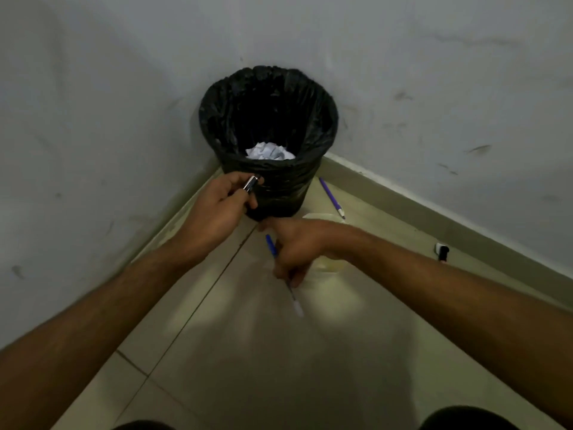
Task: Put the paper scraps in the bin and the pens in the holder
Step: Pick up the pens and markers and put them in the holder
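Note:
A black bin [273, 178] lined with a black bag stands in the corner, with crumpled white paper [269, 151] inside. My left hand [217, 209] is closed around a silver-tipped pen [250, 183] just in front of the bin. My right hand [297, 246] grips a blue-capped pen [273, 245] low over the floor, its pale end blurred. A clear cup-like holder [325, 218] sits behind my right hand, mostly hidden. A purple pencil [331, 197] lies on the floor to the right of the bin.
A small black and white object [441, 251] lies by the right skirting. Two walls meet behind the bin. The floor is pale tile with dark grout lines. My knees show at the bottom edge.

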